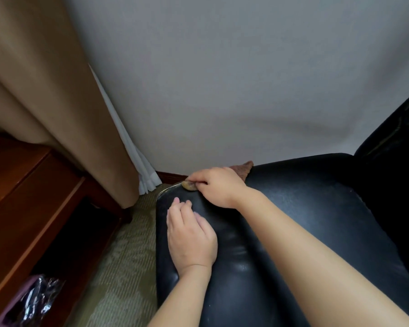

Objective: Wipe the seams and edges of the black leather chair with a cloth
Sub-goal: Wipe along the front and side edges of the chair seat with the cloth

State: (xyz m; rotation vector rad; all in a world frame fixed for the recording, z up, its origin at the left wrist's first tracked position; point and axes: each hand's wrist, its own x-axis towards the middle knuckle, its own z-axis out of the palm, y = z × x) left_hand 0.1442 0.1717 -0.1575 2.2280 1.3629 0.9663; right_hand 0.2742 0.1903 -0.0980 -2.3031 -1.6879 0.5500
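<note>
Wiping in progress at the far end of the black leather chair (281,232): the right hand (219,186) has its fingers curled around a bunched brown cloth (190,185), pressing it onto the worn, scuffed corner edge of the padded arm, while a loose end of the cloth shows behind the hand near the wall (222,79). The left hand (190,237) lies on the arm's top just beside it, fingers straight and close together, holding nothing, apparently steadying. By judgement, work is partway along 1 edge; no visible difference separates wiped from unwiped leather, so the finished share cannot be told. The near length of the arm and the seat seams at right look left to do.
</note>
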